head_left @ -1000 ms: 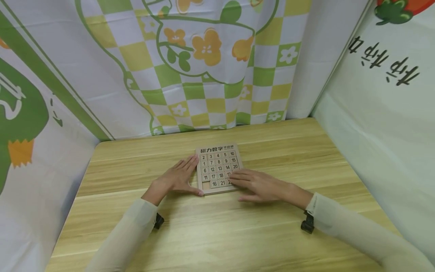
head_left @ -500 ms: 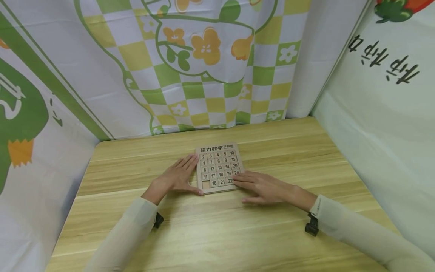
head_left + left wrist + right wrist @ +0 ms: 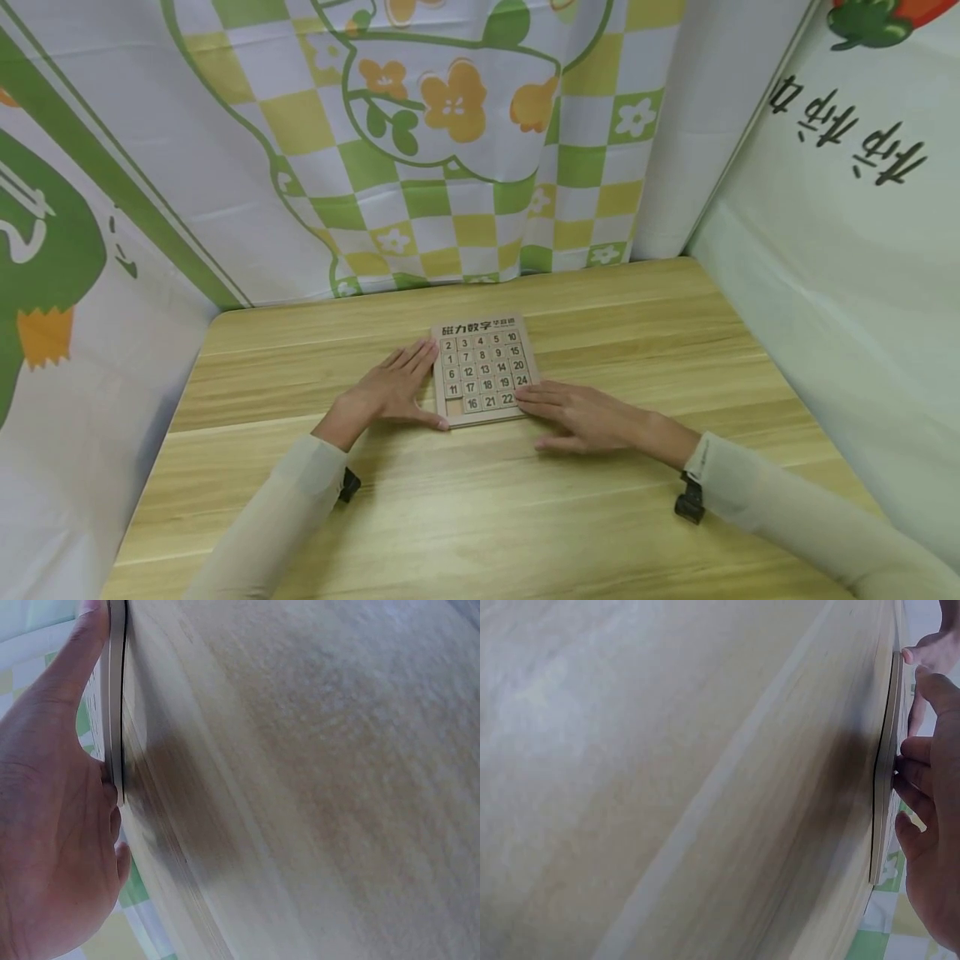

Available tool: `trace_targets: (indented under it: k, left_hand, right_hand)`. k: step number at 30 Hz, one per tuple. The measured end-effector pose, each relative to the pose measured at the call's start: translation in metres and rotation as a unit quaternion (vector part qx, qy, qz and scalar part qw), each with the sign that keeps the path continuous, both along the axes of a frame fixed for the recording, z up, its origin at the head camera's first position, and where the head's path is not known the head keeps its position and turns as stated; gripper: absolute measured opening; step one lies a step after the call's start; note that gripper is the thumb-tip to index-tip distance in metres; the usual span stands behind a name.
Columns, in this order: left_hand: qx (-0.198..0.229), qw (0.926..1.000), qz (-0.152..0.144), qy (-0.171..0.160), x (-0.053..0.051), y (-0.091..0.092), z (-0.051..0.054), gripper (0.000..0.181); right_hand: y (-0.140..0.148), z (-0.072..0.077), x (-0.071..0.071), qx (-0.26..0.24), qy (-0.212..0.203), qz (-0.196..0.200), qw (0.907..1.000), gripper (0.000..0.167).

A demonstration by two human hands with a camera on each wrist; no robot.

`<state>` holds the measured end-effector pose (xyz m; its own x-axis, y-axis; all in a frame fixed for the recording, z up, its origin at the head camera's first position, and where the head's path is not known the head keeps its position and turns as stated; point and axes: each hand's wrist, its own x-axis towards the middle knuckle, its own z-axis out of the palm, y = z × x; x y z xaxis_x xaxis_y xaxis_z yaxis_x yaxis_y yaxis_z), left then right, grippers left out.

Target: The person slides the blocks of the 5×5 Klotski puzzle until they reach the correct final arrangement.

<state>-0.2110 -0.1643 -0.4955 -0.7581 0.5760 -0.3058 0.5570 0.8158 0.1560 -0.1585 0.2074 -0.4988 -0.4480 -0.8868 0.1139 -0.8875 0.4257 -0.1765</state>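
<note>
A wooden number sliding puzzle (image 3: 486,371) lies flat on the table, with numbered square tiles in a frame and Chinese lettering along its top. One bare slot shows at its lower left, below tile 11 (image 3: 453,389). My left hand (image 3: 386,392) rests against the puzzle's left side, fingers fairly straight along the edge and thumb spread to the lower left corner. My right hand (image 3: 581,417) lies at the lower right, its extended fingertips touching the corner area beside tile 22 (image 3: 507,398) and hiding the corner place. In the right wrist view, the puzzle's edge (image 3: 883,780) runs under the fingertips.
The wood-grain table (image 3: 465,517) spreads around the puzzle. A patterned cloth (image 3: 450,167) hangs behind the far edge, with printed white sheets at the left and right (image 3: 840,292). Dark wrist devices (image 3: 690,498) sit at both sleeves.
My right hand has shifted a little to the right and back from the tiles, uncovering 19, 24 and 22. The left hand and the puzzle frame stay in place.
</note>
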Motion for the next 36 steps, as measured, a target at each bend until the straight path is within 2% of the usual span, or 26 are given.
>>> trace_targets:
  k: [7, 10, 21, 36]
  left_hand:
    - [0.004, 1.0000, -0.003, 0.001, 0.000, 0.000, 0.000, 0.137]
    - [0.005, 1.0000, -0.003, 0.002, 0.001, 0.000, 0.000, 0.137]
    - [0.009, 1.0000, -0.004, 0.002, 0.000, -0.002, -0.002, 0.138]
    - [0.004, 1.0000, -0.004, 0.005, -0.001, -0.001, -0.003, 0.138]
  right_hand:
    - [-0.009, -0.002, 0.003, -0.020, -0.011, 0.005, 0.9997, 0.071]
    - [-0.017, -0.003, 0.005, -0.023, -0.003, 0.011, 0.9997, 0.071]
    - [-0.028, -0.006, 0.008, -0.005, -0.010, -0.005, 0.9999, 0.072]
    - [-0.027, 0.000, -0.003, -0.016, 0.007, -0.002, 0.9998, 0.070]
